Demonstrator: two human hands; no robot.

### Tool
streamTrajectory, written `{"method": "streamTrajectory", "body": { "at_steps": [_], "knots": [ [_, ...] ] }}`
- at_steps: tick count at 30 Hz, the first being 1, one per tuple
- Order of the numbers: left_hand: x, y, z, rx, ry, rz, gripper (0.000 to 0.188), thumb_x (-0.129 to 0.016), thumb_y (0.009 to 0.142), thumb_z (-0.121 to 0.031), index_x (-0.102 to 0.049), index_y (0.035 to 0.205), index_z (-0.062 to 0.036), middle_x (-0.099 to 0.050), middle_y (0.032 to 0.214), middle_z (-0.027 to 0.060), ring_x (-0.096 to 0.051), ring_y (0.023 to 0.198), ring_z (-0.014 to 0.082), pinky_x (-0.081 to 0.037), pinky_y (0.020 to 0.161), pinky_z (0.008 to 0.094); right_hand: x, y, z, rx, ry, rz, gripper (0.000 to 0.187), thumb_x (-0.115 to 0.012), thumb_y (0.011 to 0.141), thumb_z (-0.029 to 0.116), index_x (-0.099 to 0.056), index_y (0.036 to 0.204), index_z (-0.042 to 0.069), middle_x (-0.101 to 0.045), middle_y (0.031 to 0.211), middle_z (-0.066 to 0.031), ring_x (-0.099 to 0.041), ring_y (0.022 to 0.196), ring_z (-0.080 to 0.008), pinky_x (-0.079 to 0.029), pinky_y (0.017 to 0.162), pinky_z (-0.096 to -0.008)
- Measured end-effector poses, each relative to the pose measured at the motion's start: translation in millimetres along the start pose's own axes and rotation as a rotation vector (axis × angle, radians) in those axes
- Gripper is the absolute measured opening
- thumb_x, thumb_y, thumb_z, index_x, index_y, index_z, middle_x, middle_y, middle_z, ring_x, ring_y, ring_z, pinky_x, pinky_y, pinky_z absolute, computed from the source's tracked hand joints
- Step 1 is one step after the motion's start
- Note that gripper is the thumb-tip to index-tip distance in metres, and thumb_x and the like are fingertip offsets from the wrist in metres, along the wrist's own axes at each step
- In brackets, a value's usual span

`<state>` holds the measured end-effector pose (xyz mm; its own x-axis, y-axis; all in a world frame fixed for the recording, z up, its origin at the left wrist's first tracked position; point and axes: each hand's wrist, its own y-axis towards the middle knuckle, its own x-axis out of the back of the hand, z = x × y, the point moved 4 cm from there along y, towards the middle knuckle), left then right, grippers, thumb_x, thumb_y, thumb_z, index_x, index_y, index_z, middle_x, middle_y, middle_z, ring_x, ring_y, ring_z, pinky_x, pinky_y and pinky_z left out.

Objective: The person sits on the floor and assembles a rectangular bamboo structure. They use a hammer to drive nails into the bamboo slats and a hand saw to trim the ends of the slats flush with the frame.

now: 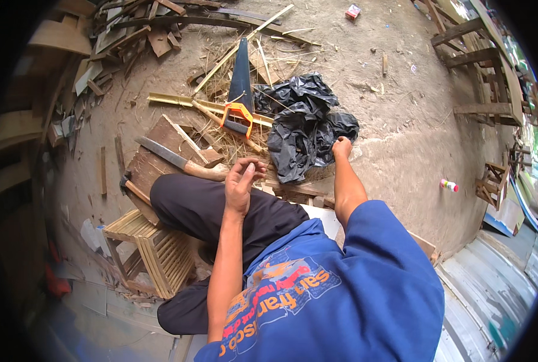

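A crumpled black plastic bag (pixel 302 120) lies on the ground in front of me. At its right edge my right hand (pixel 341 148) is closed, pinching the plastic. My left hand (pixel 242 184) is raised above my knee, its fingers loosely bent and apart, holding nothing. Left of the bag a handsaw (pixel 240 78) with an orange and black handle rests on split bamboo (pixel 178 99). Nearest to my left hand is a machete (pixel 162 152) with a wooden handle, lying across a brown board (pixel 151 172). Beside my knee a hammer (pixel 135 192) leans on that board.
A slatted bamboo stool (pixel 160 253) stands at the left by my leg. Scrap wood (pixel 148 30) is heaped at the far left. Wooden frames (pixel 480 66) stand at the right, with a small white and pink bottle (pixel 449 185) on the dirt floor nearby. A red box (pixel 353 11) lies far off.
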<state>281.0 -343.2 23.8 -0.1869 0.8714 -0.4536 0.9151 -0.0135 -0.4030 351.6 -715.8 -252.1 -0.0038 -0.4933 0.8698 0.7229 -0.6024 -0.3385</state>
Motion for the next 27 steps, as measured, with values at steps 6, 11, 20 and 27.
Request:
{"method": "streamTrajectory", "body": {
  "at_steps": [6,11,20,27],
  "knots": [
    [-4.0,2.9,6.3,0.000,0.016,-0.056,0.021,-0.054,0.099,-0.014,-0.059,0.113,-0.0006,-0.064,0.104,0.0093,-0.063,0.094,0.0174,-0.051,0.085,0.0317,-21.9,20.2,-19.4,-0.002,0.068,-0.112,0.036,-0.074,0.083,0.021,-0.068,0.115,0.007,-0.068,0.115,-0.0181,-0.064,0.107,-0.0354,-0.049,0.093,-0.0411],
    [-9.6,5.0,13.3,-0.007,0.042,-0.113,0.022,-0.055,0.099,-0.015,-0.059,0.115,-0.0003,-0.064,0.103,0.0084,-0.062,0.094,0.0169,-0.050,0.086,0.0318,-11.7,12.3,-6.5,0.146,0.009,-0.112,0.028,-0.076,0.079,0.016,-0.070,0.104,0.005,-0.069,0.105,-0.0186,-0.066,0.098,-0.0335,-0.051,0.087,-0.0407],
    [5.6,-15.9,-22.0,-0.243,-0.258,-0.143,0.020,-0.052,0.100,-0.016,-0.058,0.114,-0.0022,-0.064,0.104,0.0102,-0.062,0.095,0.0194,-0.052,0.087,0.0354,4.8,21.9,1.3,0.199,0.057,0.030,0.016,-0.078,0.077,0.016,-0.074,0.086,0.003,-0.072,0.084,-0.0147,-0.071,0.081,-0.0278,-0.053,0.075,-0.0360],
    [31.2,-86.1,-94.8,-0.502,-0.238,-0.233,0.028,-0.055,0.099,-0.023,-0.056,0.116,-0.0017,-0.061,0.108,0.0113,-0.059,0.096,0.0234,-0.049,0.090,0.0402,22.2,16.0,-4.7,0.143,0.184,-0.057,0.018,-0.077,0.082,0.021,-0.077,0.092,0.006,-0.074,0.085,-0.0124,-0.072,0.077,-0.0230,-0.055,0.075,-0.0325]
  ]
}}
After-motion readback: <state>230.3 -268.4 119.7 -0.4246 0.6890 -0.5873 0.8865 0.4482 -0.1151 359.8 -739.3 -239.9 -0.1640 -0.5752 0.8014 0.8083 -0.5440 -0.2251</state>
